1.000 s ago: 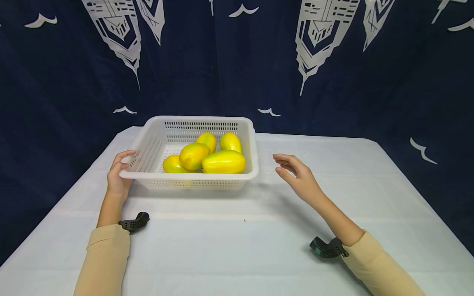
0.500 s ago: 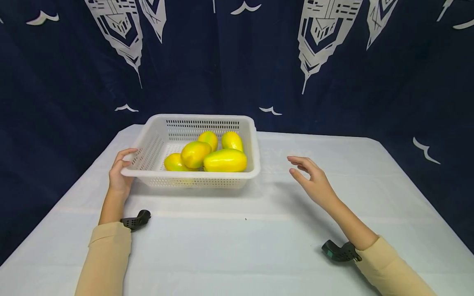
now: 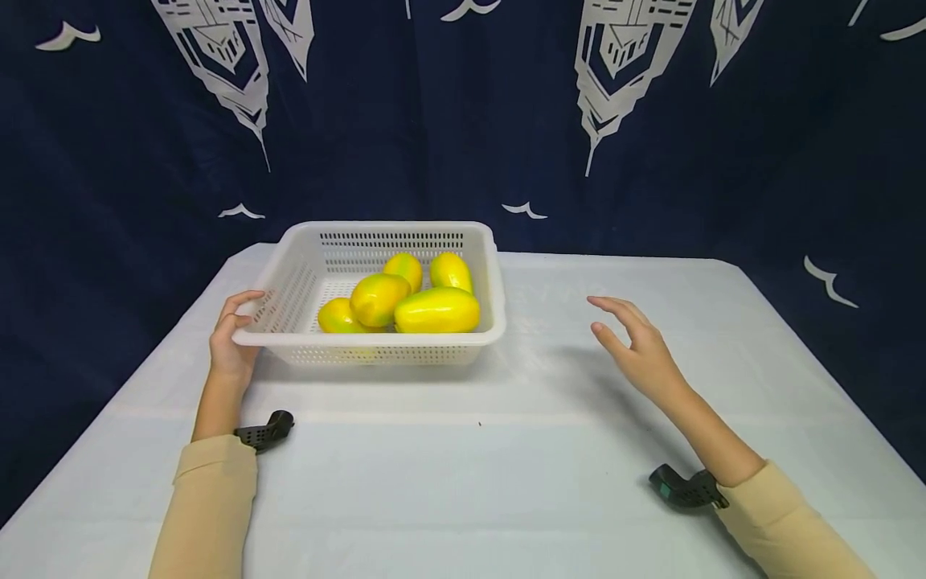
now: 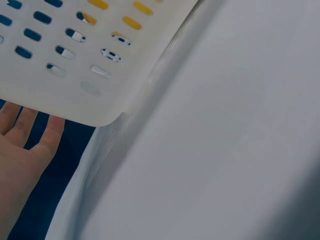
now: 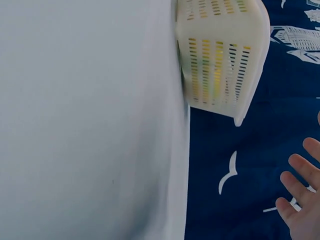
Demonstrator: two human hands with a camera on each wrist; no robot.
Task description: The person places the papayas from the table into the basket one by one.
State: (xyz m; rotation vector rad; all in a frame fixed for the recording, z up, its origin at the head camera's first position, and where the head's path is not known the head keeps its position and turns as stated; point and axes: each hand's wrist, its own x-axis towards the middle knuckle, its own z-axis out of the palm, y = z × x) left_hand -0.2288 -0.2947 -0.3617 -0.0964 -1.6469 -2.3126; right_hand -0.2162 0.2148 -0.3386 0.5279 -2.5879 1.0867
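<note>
A white perforated plastic basket point(image 3: 369, 339) sits on the table left of centre in the head view. Inside it lie several glossy yellow fruits, among them a long one point(image 3: 437, 311) at the front right and a rounder, mango-like one point(image 3: 379, 299) resting partly over a neighbour point(image 3: 340, 315). My left hand point(image 3: 230, 342) holds the basket's left rim near the front corner. In the left wrist view its fingers point(image 4: 51, 135) reach up behind the basket wall point(image 4: 72, 102). Well to the right of the basket, my right hand point(image 3: 640, 354) hovers over the table, fingers spread and holding nothing.
A white cloth point(image 3: 448, 482) covers the table. Behind it hangs a dark blue curtain point(image 3: 405, 104) with white building and bird prints. Black devices are strapped at the left wrist point(image 3: 266, 431) and the right wrist point(image 3: 687, 488).
My right hand has drawn away to the right from the basket, and its fingers have spread wider. The left hand and the basket with the fruits have stayed in place.
</note>
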